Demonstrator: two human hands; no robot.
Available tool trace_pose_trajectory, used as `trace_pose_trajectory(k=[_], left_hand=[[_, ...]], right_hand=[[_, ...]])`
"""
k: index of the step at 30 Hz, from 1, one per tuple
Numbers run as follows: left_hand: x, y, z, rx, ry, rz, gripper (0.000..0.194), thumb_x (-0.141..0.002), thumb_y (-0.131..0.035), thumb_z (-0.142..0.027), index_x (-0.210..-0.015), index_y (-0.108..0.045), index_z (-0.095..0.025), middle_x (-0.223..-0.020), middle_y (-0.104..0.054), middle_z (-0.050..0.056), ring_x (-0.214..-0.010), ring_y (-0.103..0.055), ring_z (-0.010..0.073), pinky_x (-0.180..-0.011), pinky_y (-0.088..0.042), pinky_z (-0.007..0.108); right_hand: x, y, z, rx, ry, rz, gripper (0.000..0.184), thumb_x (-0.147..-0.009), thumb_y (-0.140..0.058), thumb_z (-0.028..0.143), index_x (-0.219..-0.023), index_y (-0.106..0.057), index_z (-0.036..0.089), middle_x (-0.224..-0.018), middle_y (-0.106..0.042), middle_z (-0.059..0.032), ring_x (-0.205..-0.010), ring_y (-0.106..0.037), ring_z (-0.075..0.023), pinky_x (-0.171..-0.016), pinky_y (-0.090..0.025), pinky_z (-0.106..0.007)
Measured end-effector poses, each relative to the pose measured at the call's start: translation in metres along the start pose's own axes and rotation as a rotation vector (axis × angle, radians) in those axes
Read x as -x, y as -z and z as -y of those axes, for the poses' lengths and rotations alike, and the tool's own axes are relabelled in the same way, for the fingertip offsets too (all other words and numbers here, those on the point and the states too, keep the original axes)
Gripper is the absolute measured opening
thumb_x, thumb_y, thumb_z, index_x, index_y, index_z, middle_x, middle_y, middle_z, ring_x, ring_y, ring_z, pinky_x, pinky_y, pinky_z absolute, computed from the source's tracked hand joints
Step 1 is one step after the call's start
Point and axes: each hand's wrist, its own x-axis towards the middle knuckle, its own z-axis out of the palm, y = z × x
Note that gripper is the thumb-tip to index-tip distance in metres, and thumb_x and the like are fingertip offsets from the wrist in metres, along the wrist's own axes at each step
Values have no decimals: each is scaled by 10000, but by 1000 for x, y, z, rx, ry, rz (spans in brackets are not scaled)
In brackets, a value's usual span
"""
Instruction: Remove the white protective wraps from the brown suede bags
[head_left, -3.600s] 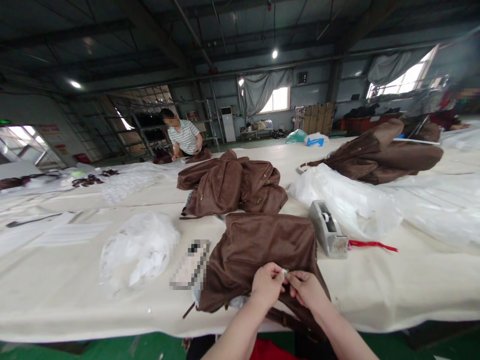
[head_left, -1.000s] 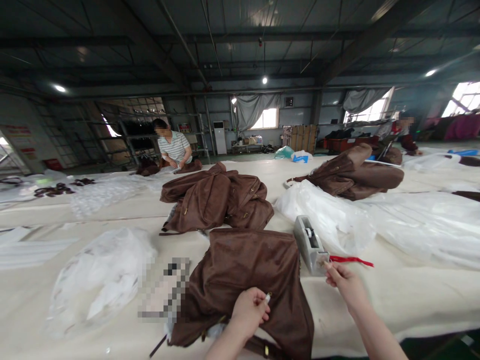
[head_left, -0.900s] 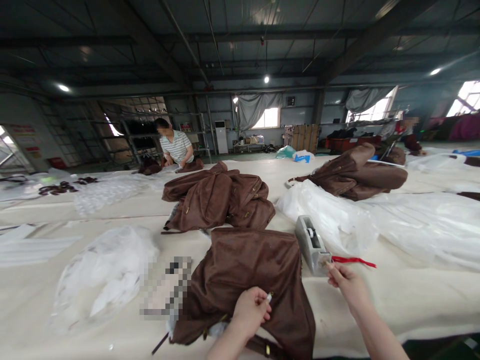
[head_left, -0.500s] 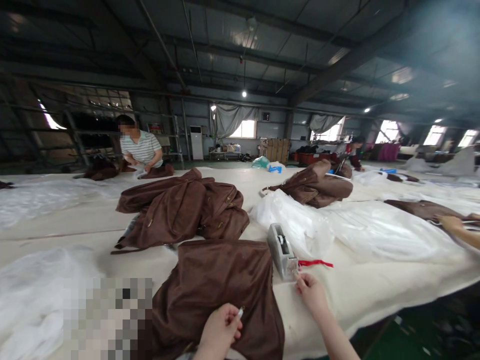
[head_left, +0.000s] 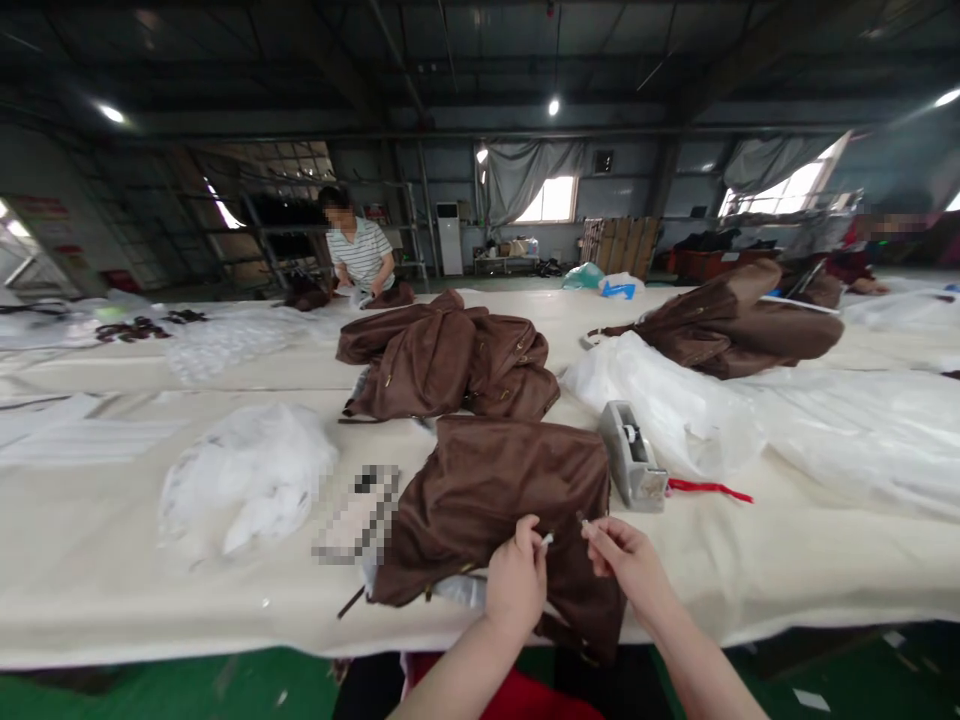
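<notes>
A brown bag lies flat in front of me at the table's near edge. Over its right half, my left hand pinches a small white wrapped piece, seemingly at a zipper pull; what lies beneath it is hidden. A short distance to the right, my right hand is closed on a small piece of tape, held above the bag's right side. Just beyond that hand stands a grey tape dispenser, with a red strip beside it.
Several brown bags are heaped behind, with more at the back right. Clear plastic bags lie at left and right. A blurred-out flat object sits left of the bag. Across the table, a person in a striped shirt works.
My right hand has left the dispenser and come over the bag, near my left hand, with tape in its fingers. The left hand still pinches the white piece. The view has turned left and down.
</notes>
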Motion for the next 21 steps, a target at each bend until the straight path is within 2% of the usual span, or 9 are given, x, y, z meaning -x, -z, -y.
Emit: trace_pose_trajectory(k=[3, 8, 11, 14, 17, 19, 21], left_hand=[[2, -2, 1, -14, -6, 2, 359, -886, -422, -119, -1243, -439, -156, -968, -688, 72, -886, -643, 230, -819, -454, 331], [4, -5, 2, -80, -27, 23, 346, -908, -416, -157, -1250, -466, -168, -1010, -681, 99, -922, -637, 241, -843, -465, 351], [1, -2, 3, -70, -50, 17, 289, -900, -405, -149, -1142, -557, -190, -999, -674, 89, -942, -626, 231, -858, -462, 341], [-6, 8, 5, 56, -36, 36, 224, -858, -443, -138, -959, -634, -200, -939, -680, 62, -893, -624, 203, -838, -464, 307], [-14, 17, 5, 276, 76, 167, 204, -807, -479, -126, -873, -664, -184, -840, -688, 49, -765, -626, 173, -742, -483, 275], [-18, 18, 2, 461, 205, 265, 209, -787, -471, -118, -859, -662, -162, -749, -671, 37, -644, -605, 148, -639, -481, 256], [-20, 14, 1, 641, 345, 302, 189, -774, -469, -126, -837, -646, -147, -659, -635, 15, -538, -559, 122, -554, -457, 238]], right_hand=[[-2, -21, -7, 72, -45, 129, 388, -725, -611, 565, -663, -561, 186, -495, -533, 45, -360, -393, -71, -395, -276, -215], [-11, -31, -23, 223, -107, 159, 271, -744, -576, 443, -646, -560, 190, -472, -535, 59, -320, -382, -63, -363, -246, -207], [-14, -31, -27, 287, -130, 184, 229, -748, -568, 403, -663, -571, 190, -459, -537, 62, -317, -405, -69, -353, -255, -202], [-13, -28, -28, 292, -142, 219, 239, -756, -564, 410, -665, -573, 189, -494, -571, 51, -325, -425, -67, -350, -268, -195], [-9, -26, -28, 249, -164, 286, 257, -748, -565, 435, -735, -605, 181, -582, -627, 30, -354, -454, -63, -352, -281, -183], [-8, -25, -30, 224, -178, 323, 289, -736, -569, 464, -760, -607, 178, -620, -640, 20, -364, -460, -61, -350, -278, -177], [-8, -27, -35, 192, -191, 352, 333, -722, -571, 509, -735, -589, 177, -638, -642, 9, -364, -457, -60, -350, -266, -178]])
